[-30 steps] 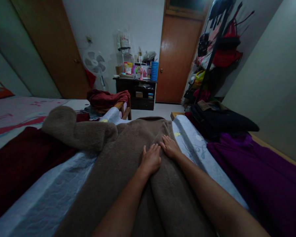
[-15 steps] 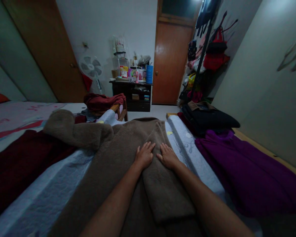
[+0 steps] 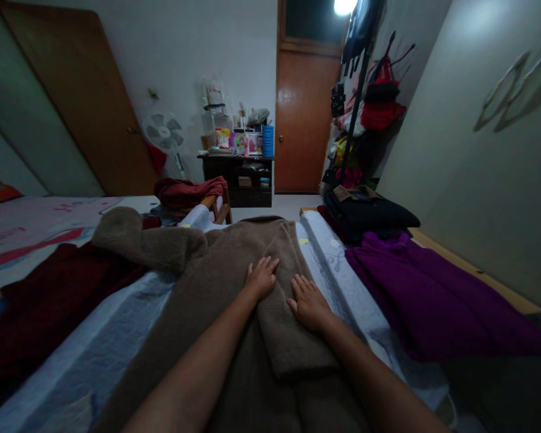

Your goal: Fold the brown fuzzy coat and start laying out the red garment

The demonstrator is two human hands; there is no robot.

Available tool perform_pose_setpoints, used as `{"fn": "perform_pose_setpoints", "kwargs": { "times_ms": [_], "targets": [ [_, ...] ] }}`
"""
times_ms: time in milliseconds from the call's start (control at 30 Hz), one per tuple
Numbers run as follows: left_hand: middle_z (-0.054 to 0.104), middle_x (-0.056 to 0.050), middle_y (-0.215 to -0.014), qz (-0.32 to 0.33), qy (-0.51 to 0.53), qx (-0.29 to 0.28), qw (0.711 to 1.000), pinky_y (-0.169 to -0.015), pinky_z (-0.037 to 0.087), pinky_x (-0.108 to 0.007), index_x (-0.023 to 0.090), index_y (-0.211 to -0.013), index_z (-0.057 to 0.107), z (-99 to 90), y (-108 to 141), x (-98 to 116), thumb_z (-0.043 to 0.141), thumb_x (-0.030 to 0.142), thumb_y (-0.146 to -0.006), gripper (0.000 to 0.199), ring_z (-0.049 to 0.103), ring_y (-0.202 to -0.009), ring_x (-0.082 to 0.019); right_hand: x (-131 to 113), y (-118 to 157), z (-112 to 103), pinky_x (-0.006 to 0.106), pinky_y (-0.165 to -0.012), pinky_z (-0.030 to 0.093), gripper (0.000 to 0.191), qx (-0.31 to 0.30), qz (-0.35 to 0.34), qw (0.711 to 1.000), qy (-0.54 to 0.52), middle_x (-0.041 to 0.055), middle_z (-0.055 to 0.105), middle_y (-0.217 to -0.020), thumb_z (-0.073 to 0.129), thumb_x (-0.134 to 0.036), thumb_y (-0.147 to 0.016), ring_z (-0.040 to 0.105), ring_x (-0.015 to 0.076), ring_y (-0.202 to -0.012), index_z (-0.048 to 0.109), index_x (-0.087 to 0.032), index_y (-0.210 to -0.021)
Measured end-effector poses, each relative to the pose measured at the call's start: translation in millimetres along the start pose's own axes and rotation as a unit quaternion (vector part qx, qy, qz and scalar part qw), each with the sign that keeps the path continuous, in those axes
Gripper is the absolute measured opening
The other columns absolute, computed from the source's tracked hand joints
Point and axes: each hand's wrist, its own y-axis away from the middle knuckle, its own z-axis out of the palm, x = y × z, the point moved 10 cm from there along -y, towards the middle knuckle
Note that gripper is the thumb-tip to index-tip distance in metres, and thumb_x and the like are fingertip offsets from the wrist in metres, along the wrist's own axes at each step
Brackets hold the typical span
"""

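Note:
A brown fleecy coat (image 3: 216,307) lies spread on the bed in front of me, its collar at the far end. One sleeve (image 3: 171,243) stretches out to the left and bends back at its cuff. The other sleeve (image 3: 293,349) is folded in over the front, its cuff toward me. My left hand (image 3: 261,278) rests flat on the coat beside the upper part of this folded sleeve, fingers stretched out. On the sleeve's right side lies my right hand (image 3: 310,302), palm down with fingers extended. Neither hand grips the cloth.
A purple garment (image 3: 437,300) lies to the right, with folded dark clothes (image 3: 369,213) behind it. Dark red cloth (image 3: 63,300) covers part of the left side. Beyond the bed stand a chair with reddish clothes (image 3: 189,192), a fan (image 3: 165,132) and a black cabinet (image 3: 211,174).
My right hand has slid down the folded sleeve toward me, while my left hand stays at about the same spot on the coat. The camera view has shifted slightly.

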Motion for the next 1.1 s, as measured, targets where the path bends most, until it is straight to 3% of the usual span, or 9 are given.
{"fn": "perform_pose_setpoints", "kwargs": {
  "times_ms": [500,667,833,967,1100],
  "targets": [
    [0.033,-0.008,-0.156,-0.004,-0.026,-0.015,1.000,-0.111,0.022,-0.061,0.028,-0.147,0.035,0.4,-4.8,4.5,0.039,0.025,-0.088,0.059,0.027,-0.143,-0.027,-17.8,69.0,3.7,0.045,-0.117,0.019,0.073,0.009,-0.021,1.000,-0.010,0.0164,0.014,-0.159,0.045,-0.051,-0.092,0.013,0.0317,-0.147,0.031,-0.009,-0.150],
    [0.032,-0.009,-0.156,0.005,-0.042,0.000,0.999,-0.114,0.016,-0.060,0.028,-0.146,0.038,-5.9,3.5,14.3,0.039,0.022,-0.089,0.057,0.025,-0.144,-0.027,-19.0,79.7,5.8,0.044,-0.117,0.018,0.071,0.018,-0.010,1.000,-0.014,0.0147,0.014,-0.159,0.045,-0.050,-0.092,0.013,0.0309,-0.147,0.031,-0.012,-0.150],
    [0.032,-0.008,-0.156,0.086,-0.021,-0.009,0.996,-0.118,0.020,-0.047,0.021,-0.142,0.043,-0.1,31.6,45.9,0.040,0.020,-0.087,0.055,0.026,-0.145,-0.023,-19.6,80.1,4.8,0.043,-0.117,0.018,0.070,0.040,-0.018,0.999,-0.012,0.0145,0.016,-0.159,0.046,-0.049,-0.092,0.014,0.0301,-0.147,0.033,-0.011,-0.149],
    [0.031,-0.009,-0.156,0.109,0.022,-0.059,0.992,-0.118,0.021,-0.042,0.015,-0.146,0.037,8.3,65.9,59.4,0.037,0.025,-0.090,0.057,0.026,-0.145,-0.021,-17.4,80.3,6.1,0.044,-0.117,0.018,0.070,0.044,-0.014,0.999,-0.009,0.0143,0.017,-0.159,0.047,-0.047,-0.091,0.014,0.0296,-0.147,0.033,-0.011,-0.149],
    [0.027,-0.012,-0.158,0.114,0.038,-0.101,0.988,-0.119,0.019,-0.043,0.014,-0.148,0.032,5.2,106.5,69.8,0.039,0.035,-0.091,0.061,0.022,-0.146,-0.023,-16.2,80.0,9.5,0.043,-0.118,0.018,0.066,0.040,-0.021,0.999,-0.007,0.0141,0.016,-0.159,0.046,-0.038,-0.091,0.013,0.0284,-0.147,0.031,-0.011,-0.150]
  ]
}}
